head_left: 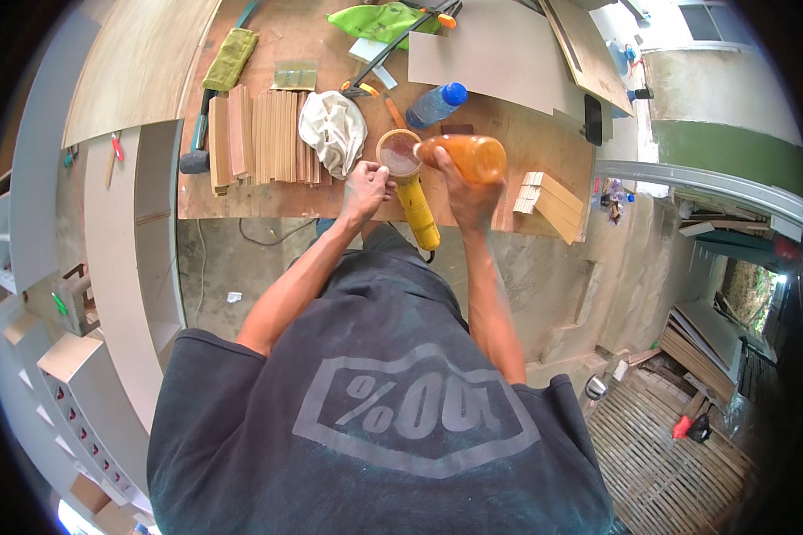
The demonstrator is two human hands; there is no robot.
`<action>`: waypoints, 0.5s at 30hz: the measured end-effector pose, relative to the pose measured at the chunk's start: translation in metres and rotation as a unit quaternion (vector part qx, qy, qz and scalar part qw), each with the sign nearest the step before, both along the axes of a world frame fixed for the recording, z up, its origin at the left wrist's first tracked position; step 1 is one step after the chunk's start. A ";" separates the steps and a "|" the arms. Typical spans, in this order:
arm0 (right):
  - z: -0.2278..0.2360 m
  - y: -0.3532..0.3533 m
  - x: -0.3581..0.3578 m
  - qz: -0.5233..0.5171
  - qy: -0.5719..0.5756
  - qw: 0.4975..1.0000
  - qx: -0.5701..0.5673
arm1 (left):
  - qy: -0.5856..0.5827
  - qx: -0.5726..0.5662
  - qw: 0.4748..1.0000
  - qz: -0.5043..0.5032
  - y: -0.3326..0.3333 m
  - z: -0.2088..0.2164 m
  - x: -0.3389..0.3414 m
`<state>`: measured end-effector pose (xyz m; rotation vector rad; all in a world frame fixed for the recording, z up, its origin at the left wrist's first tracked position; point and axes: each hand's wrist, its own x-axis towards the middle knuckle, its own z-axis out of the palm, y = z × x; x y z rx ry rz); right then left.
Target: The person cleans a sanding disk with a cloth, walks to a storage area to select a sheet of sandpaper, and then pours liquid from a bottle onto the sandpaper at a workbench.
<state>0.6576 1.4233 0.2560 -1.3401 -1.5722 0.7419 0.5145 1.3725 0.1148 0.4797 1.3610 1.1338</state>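
Observation:
My right hand (466,192) is wrapped round an amber-orange bottle (482,159), which lies tilted with its narrow pale end toward a round, tan-rimmed piece (399,152). That piece has a reddish-brown middle and sits at the head of a yellow angle grinder (419,214); I cannot tell whether it is a disc or a shallow tub. At its lower left edge is my left hand (367,191), thumb and fingers pinched together. Whatever they hold is too small to make out. A crumpled white cloth (332,132) lies just beyond the left hand.
Stacked wood strips (275,135) stand left on the workbench (285,203). A blue-capped water bottle (433,107), an orange-handled tool (394,113) and a black-and-orange clamp (406,37) lie beyond. Pale wood blocks (549,205) sit at right, a phone (593,120) farther back.

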 end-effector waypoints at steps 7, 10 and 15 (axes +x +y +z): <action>-0.010 0.002 -0.025 0.068 -0.087 0.992 0.056 | 0.205 0.015 0.978 -0.032 0.014 0.002 -0.026; -0.008 -0.013 -0.008 0.047 -0.103 0.992 0.053 | 0.296 0.019 0.953 -0.056 0.015 0.004 -0.023; -0.021 -0.038 0.040 0.000 -0.109 0.994 -0.012 | 0.214 0.026 0.975 -0.052 0.007 0.004 -0.023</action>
